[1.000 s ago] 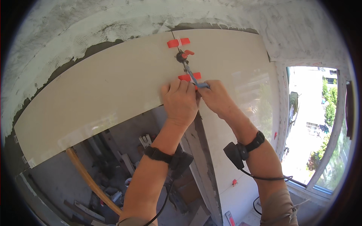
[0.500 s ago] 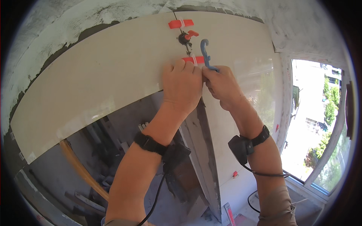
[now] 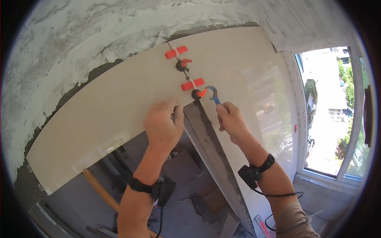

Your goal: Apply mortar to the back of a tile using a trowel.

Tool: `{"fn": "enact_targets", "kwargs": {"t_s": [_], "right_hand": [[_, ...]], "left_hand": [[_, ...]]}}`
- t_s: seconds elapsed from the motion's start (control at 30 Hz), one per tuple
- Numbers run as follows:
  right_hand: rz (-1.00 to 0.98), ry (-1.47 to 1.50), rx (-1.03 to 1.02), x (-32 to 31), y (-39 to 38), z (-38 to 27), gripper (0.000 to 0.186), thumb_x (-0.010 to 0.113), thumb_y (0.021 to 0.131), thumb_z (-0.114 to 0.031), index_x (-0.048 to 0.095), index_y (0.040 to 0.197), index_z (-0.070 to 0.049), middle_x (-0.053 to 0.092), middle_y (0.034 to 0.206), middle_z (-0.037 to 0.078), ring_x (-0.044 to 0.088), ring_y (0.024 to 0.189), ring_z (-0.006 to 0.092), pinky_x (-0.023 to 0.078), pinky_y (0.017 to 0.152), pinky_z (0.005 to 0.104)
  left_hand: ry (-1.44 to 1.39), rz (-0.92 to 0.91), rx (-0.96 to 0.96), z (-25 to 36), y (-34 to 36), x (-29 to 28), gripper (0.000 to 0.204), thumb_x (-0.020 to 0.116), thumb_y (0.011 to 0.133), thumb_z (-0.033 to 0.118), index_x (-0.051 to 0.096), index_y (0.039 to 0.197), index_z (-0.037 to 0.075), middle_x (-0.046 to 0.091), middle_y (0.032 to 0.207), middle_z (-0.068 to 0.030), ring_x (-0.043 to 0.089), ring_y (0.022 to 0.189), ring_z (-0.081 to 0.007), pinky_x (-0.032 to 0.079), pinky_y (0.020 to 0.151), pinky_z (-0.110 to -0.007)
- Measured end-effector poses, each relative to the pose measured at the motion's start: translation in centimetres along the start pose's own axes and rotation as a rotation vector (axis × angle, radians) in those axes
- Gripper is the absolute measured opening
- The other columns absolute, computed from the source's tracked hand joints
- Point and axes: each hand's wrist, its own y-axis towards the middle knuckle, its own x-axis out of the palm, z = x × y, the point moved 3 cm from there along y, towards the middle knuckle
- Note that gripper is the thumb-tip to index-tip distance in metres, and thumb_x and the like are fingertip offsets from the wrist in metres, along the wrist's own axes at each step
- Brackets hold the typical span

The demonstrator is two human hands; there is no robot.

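Observation:
Shut around the blue handle of a hook-ended wrench (image 3: 216, 97), my right hand (image 3: 231, 121) is at the tile joint. The wrench's curved head is beside a black round tile leveler with an orange lever (image 3: 196, 94), low on the joint. Left of that leveler, my left hand (image 3: 163, 125) has its fingers curled and thumb drawn in, close to the lower edge of the left cream tile (image 3: 107, 107). What its fingertips hold, if anything, is hidden. Higher up the joint are a red wedge in a white clip (image 3: 192, 84), a second leveler (image 3: 181, 65) and another red wedge (image 3: 176, 52).
The right cream tile (image 3: 238, 59) reaches toward a bright window (image 3: 327, 115). Below the joint, a tile-edged upright (image 3: 210, 142) borders an opening. A curved yellow-brown pole (image 3: 101, 190) leans there, with boards and rubble beyond. Rough plaster (image 3: 131, 23) lies above the tiles.
Both hands have come down off the lower red wedge, the left one also leftward. The lower leveler, hidden before, now shows. The wrench has turned in my right hand, and the view has shifted.

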Motion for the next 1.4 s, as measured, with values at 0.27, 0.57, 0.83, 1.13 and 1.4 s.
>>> {"fn": "enact_targets", "kwargs": {"t_s": [0.27, 0.57, 0.83, 1.13, 1.4], "right_hand": [[-0.174, 0.224, 0.059, 1.4, -1.1, 0.1, 0.031, 0.049, 0.098, -0.029, 0.053, 0.088, 0.000, 0.050, 0.064, 0.004, 0.043, 0.048, 0.0119, 0.037, 0.045, 0.0283], [-0.263, 0.104, 0.017, 1.2, 0.6, 0.2, 0.031, 0.046, 0.100, -0.029, 0.052, 0.087, -0.002, 0.049, 0.060, 0.005, 0.043, 0.047, 0.0119, 0.035, 0.042, 0.0281], [-0.278, -0.169, 0.016, 0.1, 1.7, -0.8, 0.034, 0.046, 0.099, -0.030, 0.054, 0.083, -0.001, 0.054, 0.063, 0.006, 0.048, 0.048, 0.0129, 0.042, 0.044, 0.0285], [-0.332, 0.002, 0.110, 0.9, 1.2, -0.9, 0.034, 0.047, 0.098, -0.030, 0.054, 0.085, 0.000, 0.056, 0.062, 0.008, 0.054, 0.047, 0.0150, 0.044, 0.042, 0.0298], [-0.407, -0.348, -0.002, -1.0, 3.3, -2.6, 0.037, 0.043, 0.098, -0.031, 0.055, 0.087, 0.003, 0.056, 0.062, 0.008, 0.053, 0.046, 0.0157, 0.043, 0.041, 0.0312]], "left_hand": [[-0.034, -0.106, -0.025, 0.3, -0.9, -0.5, 0.012, 0.068, 0.084, 0.011, 0.070, 0.092, 0.002, 0.063, 0.070, -0.0108, 0.058, 0.058, -0.0197, 0.044, 0.053, -0.031], [-0.077, -0.098, -0.062, 0.2, -1.3, -0.5, 0.015, 0.069, 0.085, 0.012, 0.071, 0.094, 0.000, 0.068, 0.075, -0.0128, 0.062, 0.058, -0.0183, 0.048, 0.056, -0.029], [-0.089, -0.119, -0.087, 0.3, -1.5, -0.3, 0.015, 0.069, 0.085, 0.011, 0.071, 0.095, 0.000, 0.068, 0.074, -0.0124, 0.063, 0.059, -0.0170, 0.048, 0.056, -0.028], [-0.119, -0.143, -0.123, 0.9, -0.2, 0.6, 0.018, 0.067, 0.087, 0.014, 0.070, 0.095, -0.001, 0.068, 0.072, -0.0110, 0.063, 0.060, -0.0164, 0.048, 0.058, -0.029], [-0.144, -0.178, -0.183, 0.8, 0.8, 1.1, 0.019, 0.065, 0.089, 0.018, 0.071, 0.095, 0.000, 0.066, 0.069, -0.0102, 0.059, 0.056, -0.0158, 0.047, 0.056, -0.029]]}}
